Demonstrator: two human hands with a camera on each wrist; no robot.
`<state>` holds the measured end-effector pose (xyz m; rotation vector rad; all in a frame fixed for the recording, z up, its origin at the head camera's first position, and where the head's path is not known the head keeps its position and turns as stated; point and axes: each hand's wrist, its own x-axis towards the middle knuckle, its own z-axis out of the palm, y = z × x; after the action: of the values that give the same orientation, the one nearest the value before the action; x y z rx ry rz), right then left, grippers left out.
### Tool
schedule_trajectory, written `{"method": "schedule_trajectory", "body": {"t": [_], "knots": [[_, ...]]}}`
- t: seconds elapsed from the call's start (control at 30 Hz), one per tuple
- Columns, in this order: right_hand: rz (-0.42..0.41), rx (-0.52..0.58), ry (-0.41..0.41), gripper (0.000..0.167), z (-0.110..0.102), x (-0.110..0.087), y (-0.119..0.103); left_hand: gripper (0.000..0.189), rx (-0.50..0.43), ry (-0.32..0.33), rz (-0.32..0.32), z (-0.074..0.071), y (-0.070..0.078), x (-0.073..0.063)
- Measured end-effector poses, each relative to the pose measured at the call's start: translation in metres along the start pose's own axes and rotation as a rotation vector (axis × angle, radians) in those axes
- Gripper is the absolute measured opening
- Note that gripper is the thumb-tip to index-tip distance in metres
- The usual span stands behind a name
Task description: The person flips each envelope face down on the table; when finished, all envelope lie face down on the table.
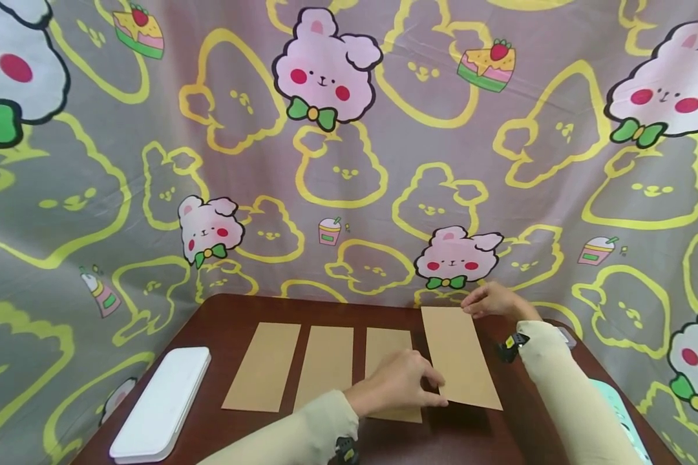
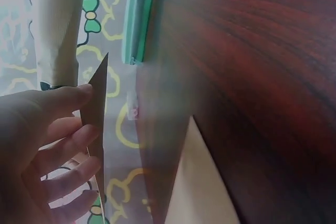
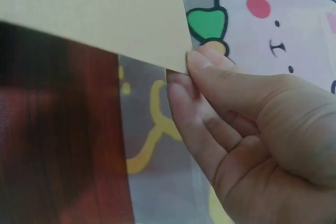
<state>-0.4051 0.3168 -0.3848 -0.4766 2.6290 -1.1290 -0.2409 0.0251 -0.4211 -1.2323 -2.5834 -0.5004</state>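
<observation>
Both hands hold one rectangular piece of brown kraft paper [image 1: 462,355] raised over the right part of the table, its shadow showing beneath. My left hand [image 1: 398,384] pinches its near left corner. In the left wrist view that hand [image 2: 58,145] has its thumb on one face of the paper [image 2: 98,103] and its fingers along the other. At the far right corner, my right hand [image 1: 494,300] pinches the paper between thumb and fingers. The right wrist view shows this hand [image 3: 252,124] gripping just the corner tip of the paper [image 3: 100,17].
Three similar brown pieces lie in a row to the left: one piece [image 1: 262,367], a middle piece [image 1: 328,361] and a third [image 1: 386,349] partly under my left arm. A white case [image 1: 161,403] lies far left, a mint-green case [image 1: 613,400] right. A patterned curtain [image 1: 349,161] hangs behind.
</observation>
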Motion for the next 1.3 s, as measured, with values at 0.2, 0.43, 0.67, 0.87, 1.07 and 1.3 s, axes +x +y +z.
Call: {"method": "schedule_trajectory", "body": {"t": [0.2, 0.43, 0.67, 0.87, 1.07, 1.3], "knots": [[0.033, -0.03, 0.005, 0.02, 0.016, -0.006, 0.015, 0.016, 0.001, -0.041, -0.024, 0.017, 0.003, -0.004], [0.068, -0.09, 0.011, 0.015, 0.046, -0.009, 0.034, 0.039, 0.129, -0.118, 0.02, 0.036, 0.005, -0.004], [0.047, -0.17, 0.065, 0.009, 0.065, -0.008, 0.038, 0.038, 0.168, -0.191, 0.02, 0.044, 0.011, -0.005], [0.054, -0.192, 0.068, 0.007, 0.063, -0.006, 0.041, 0.016, 0.165, -0.208, -0.038, 0.044, 0.012, -0.001], [0.057, -0.192, 0.056, 0.007, 0.062, -0.006, 0.043, 0.013, 0.148, -0.216, -0.019, 0.048, 0.006, -0.002], [-0.209, -0.364, 0.199, 0.015, 0.067, -0.003, 0.027, 0.02, 0.12, -0.155, 0.029, 0.031, -0.008, -0.009]]}}
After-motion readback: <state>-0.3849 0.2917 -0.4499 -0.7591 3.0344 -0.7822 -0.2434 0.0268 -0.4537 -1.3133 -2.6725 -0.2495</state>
